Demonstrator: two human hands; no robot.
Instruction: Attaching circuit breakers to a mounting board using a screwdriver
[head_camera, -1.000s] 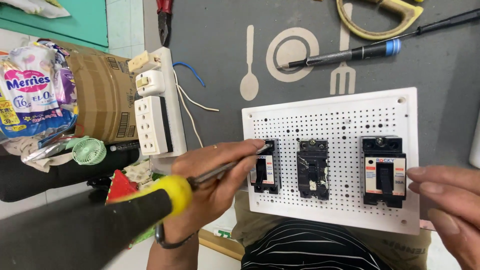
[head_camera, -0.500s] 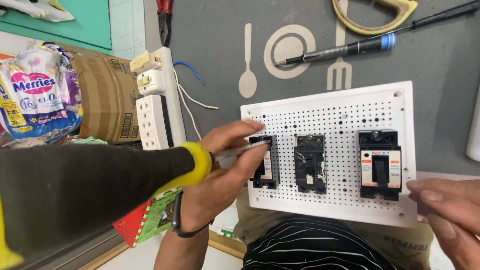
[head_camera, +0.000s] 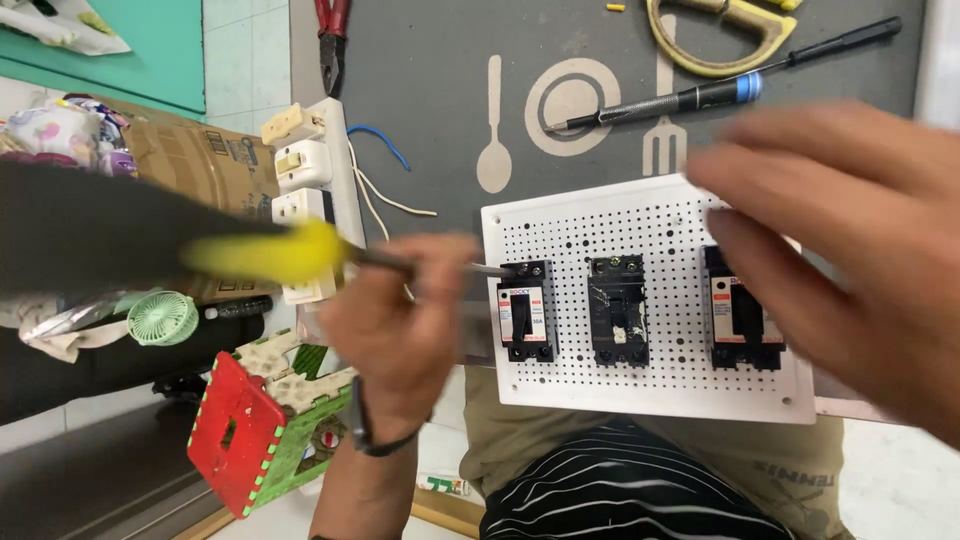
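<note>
Our left hand (head_camera: 395, 330) grips the yellow-handled screwdriver (head_camera: 300, 252), its metal tip at the leftmost breaker (head_camera: 526, 312) on the white perforated board (head_camera: 640, 385); our right hand (head_camera: 850, 250) hovers open, blurred.

perforated board (head_camera: 660, 390): matt white plastic | screwdriver (head_camera: 270, 252): yellow-black plastic handle, metal shaft

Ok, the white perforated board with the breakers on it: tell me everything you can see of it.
The white perforated board is a flat rectangular panel, plastic by its look, dotted with rows of small holes. Three black circuit breakers stand on it in a row. It rests over the person's lap at the edge of a grey mat. The screwdriver in the left hand reaches the leftmost breaker's top; the blurred right hand covers its right part.
</note>
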